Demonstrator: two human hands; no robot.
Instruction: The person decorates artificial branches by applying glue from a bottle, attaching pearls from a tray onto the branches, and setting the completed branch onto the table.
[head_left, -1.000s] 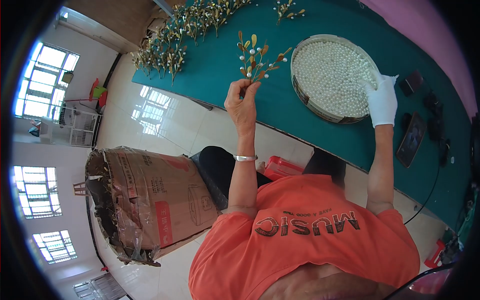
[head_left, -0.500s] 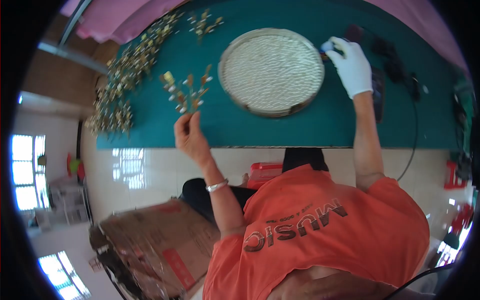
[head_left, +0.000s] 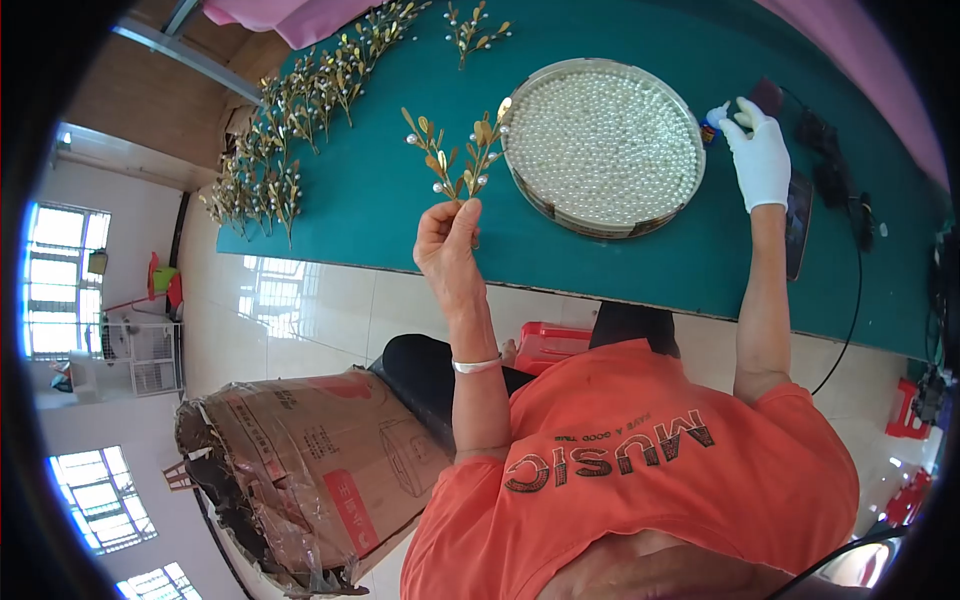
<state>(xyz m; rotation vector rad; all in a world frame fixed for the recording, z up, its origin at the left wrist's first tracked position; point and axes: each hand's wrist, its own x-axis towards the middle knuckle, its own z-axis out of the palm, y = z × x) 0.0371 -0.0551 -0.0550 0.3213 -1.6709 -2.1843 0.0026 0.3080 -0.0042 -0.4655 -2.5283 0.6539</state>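
My bare left hand (head_left: 450,235) pinches the stem of a gold-leaf sprig with pearls (head_left: 455,165), holding it upright beside a round tray (head_left: 525,195) filled with white pearl beads (head_left: 605,140). On my right hand (head_left: 762,165) is a white glove. Its thumb and forefinger are apart, close to a small blue bottle with a white top (head_left: 711,126) at the tray's right edge. Whether the thumb touches the bottle is hard to tell.
Many similar sprigs (head_left: 315,95) lie along the table's left side, with a single sprig (head_left: 470,35) at the back. Right of the gloved hand are a dark flat device (head_left: 797,225) and black cables (head_left: 825,150). A cardboard box (head_left: 310,470) stands below left.
The view has shifted, so the table appears farther right and tilted. My left hand has brought the sprig closer to the tray. The gloved fingers have drawn slightly away from the bottle.
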